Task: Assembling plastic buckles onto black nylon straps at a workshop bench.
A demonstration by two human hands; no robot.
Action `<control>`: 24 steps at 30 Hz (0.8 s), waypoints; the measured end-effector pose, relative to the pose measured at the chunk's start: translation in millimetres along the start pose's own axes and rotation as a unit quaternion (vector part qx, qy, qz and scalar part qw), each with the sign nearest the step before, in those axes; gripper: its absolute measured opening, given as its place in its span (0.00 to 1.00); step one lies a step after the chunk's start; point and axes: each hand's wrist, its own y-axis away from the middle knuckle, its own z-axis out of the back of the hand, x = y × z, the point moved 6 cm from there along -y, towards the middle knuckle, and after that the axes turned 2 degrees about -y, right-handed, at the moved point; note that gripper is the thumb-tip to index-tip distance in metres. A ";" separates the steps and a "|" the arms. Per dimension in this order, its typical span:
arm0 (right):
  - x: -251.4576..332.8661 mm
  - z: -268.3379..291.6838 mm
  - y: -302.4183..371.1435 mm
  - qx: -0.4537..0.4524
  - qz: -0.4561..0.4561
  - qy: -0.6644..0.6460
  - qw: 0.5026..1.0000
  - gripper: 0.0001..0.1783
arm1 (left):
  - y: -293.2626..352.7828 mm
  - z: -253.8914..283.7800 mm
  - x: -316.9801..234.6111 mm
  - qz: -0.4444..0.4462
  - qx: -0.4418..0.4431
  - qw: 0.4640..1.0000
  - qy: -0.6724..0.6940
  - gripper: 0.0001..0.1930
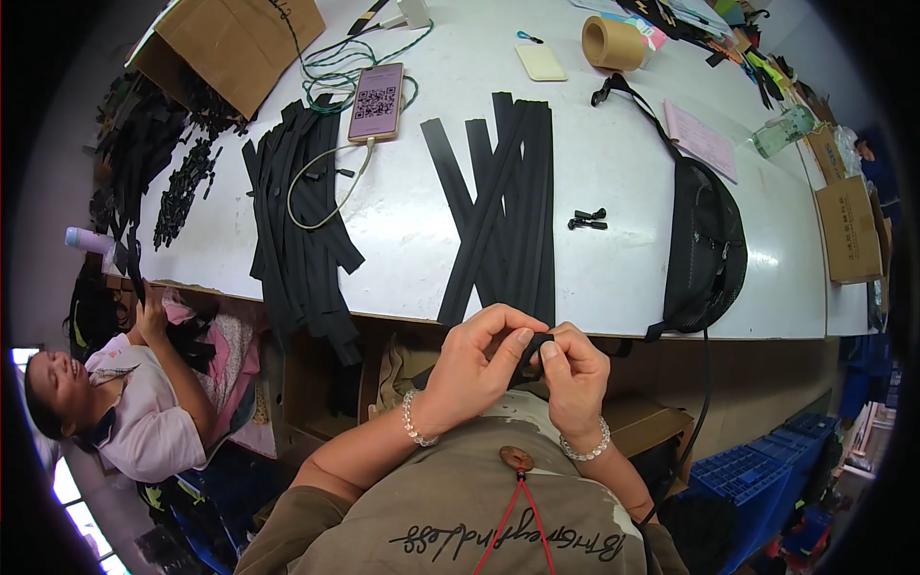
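Note:
Just off the near edge of the table, my left hand [476, 362] and my right hand [577, 377] meet at chest height. Both are closed, thumbs against fingertips, pinching a black strip [532, 356] between them. Most of that strip is hidden by my fingers. Right ahead lies a fanned pile of flat black strips [522, 206], some crossing others. Small black pieces [588, 219], perhaps zip pulls, rest to the right of the pile. Farther left, a second heap of black strips [297, 230] hangs over the table edge.
A phone [375, 103] with a white cable lies beyond the left heap, near a cardboard box [225, 48]. On the right are a black mesh bag [707, 244], a pink paper pad [701, 140] and a tape roll [613, 44]. At left, a co-worker [144, 412] handles black strips.

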 end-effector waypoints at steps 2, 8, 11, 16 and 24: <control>0.4 -0.4 0.1 -0.014 0.012 0.007 1.000 0.07 | -0.3 2.5 0.6 -0.020 -0.031 0.999 0.007 0.05; -5.1 -0.8 -4.6 0.033 0.005 -0.023 0.999 0.07 | 0.1 4.6 0.4 0.023 -0.008 0.996 0.086 0.07; -8.6 3.5 -4.5 0.035 -0.021 -0.074 0.996 0.05 | 1.8 4.6 -5.1 0.028 0.025 0.991 0.127 0.09; -6.5 4.1 -2.6 0.021 -0.002 -0.079 0.997 0.04 | 1.2 5.7 -4.3 0.043 0.034 0.990 0.133 0.13; 0.0 4.1 -3.7 -0.025 -0.037 -0.135 0.990 0.05 | 1.6 5.5 4.9 0.037 0.022 0.983 0.181 0.17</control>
